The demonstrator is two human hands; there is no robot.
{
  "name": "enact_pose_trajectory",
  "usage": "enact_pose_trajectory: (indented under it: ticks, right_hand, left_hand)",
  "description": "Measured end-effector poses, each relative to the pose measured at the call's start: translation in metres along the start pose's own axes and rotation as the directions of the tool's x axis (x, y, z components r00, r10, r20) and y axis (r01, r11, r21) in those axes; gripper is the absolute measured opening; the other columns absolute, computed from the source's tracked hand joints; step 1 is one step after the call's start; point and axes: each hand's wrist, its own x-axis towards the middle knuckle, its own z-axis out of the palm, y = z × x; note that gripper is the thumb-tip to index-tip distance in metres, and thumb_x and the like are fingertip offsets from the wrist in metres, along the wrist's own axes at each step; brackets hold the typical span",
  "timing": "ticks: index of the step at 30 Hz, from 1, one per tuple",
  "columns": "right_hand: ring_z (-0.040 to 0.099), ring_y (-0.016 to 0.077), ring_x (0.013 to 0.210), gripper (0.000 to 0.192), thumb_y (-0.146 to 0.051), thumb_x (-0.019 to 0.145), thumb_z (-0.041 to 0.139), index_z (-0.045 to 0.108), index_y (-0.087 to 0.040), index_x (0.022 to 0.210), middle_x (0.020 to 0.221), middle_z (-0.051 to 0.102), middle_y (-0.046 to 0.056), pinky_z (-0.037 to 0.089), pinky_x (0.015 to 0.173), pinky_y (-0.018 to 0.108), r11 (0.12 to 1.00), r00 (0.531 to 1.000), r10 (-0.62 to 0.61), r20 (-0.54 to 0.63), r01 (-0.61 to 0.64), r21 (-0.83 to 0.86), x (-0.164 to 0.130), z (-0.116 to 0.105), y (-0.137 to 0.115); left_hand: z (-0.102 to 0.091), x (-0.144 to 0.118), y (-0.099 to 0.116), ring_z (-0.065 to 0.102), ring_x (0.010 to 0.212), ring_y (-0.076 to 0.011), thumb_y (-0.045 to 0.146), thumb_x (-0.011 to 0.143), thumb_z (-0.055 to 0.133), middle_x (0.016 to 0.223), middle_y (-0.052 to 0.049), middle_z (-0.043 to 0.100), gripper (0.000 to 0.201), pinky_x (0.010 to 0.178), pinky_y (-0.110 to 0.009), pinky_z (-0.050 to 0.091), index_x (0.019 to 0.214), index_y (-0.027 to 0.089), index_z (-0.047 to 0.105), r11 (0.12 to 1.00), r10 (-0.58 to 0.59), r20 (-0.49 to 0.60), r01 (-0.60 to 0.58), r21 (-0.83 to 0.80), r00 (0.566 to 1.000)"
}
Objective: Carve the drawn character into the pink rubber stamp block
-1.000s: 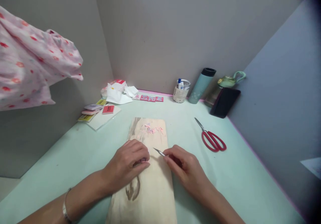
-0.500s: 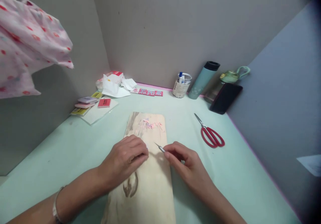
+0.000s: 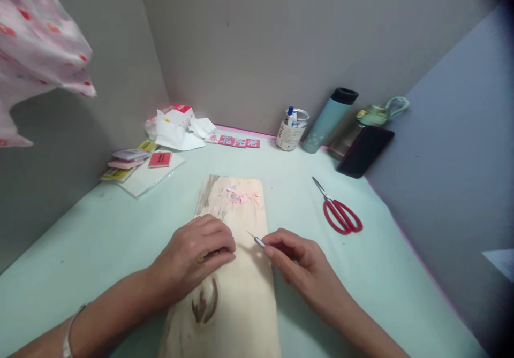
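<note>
Head view: left hand [image 3: 195, 252] lies palm-down on the wooden board [image 3: 228, 288], fingers curled together and pressing on something small beneath them; what it covers is hidden, so whether it grips anything cannot be told. Right hand [image 3: 299, 263] is pinched shut on a thin craft knife [image 3: 255, 239], the blade tip pointing toward the left fingertips and sitting just above or on the board surface. Pink paper scraps [image 3: 242, 197] lie near the board's far end. Judgement: fine cutting is in hand, the left hand steadying the piece; a further stroke calls for a low blade angle and a tip kept clear of the holding fingers. Red scissors [image 3: 340, 214] rest apart on the table [image 3: 120, 224], right of the board.
</note>
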Motion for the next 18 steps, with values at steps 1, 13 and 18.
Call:
enact_pose_trajectory:
  ticks: [1,13,18]
  right_hand:
    - [0.041,0.0117,0.058,0.023,-0.04,0.092,0.06,0.071,-0.021,0.089,0.067,0.052,-0.003,0.033,0.054,0.025,1.0,1.0,0.011,-0.009,-0.011,0.006,0.0003,-0.0002,0.0026]
    - [0.044,0.0121,0.059,0.022,-0.039,0.094,0.059,0.072,-0.022,0.089,0.073,0.059,-0.001,0.034,0.052,0.025,1.0,1.0,0.005,-0.011,-0.006,-0.018,-0.003,-0.0057,0.0071]
    - [0.045,0.0124,0.06,0.021,-0.038,0.093,0.06,0.072,-0.022,0.089,0.073,0.059,-0.001,0.036,0.054,0.025,1.0,1.0,0.012,0.0,-0.012,-0.019,-0.0001,-0.0039,0.0079]
  left_hand:
    - [0.0,0.0001,-0.0003,0.061,0.087,-0.0181,0.017,0.1,0.06,0.093,-0.002,0.07,0.01,0.079,-0.031,0.045,0.094,0.021,0.067,1.0,0.01,0.0,-0.01,0.007,1.0]
    - [-0.0003,-0.0028,-0.0048,0.064,0.091,-0.0196,0.02,0.102,0.06,0.097,-0.003,0.072,0.009,0.084,-0.034,0.046,0.1,0.021,0.069,0.985,0.119,0.017,-0.121,0.126,0.993]
    - [0.0007,-0.0026,-0.0001,0.063,0.089,-0.0192,0.013,0.101,0.058,0.095,-0.002,0.073,0.014,0.084,-0.034,0.045,0.097,0.02,0.069,0.985,0.109,-0.017,-0.106,0.137,0.994]
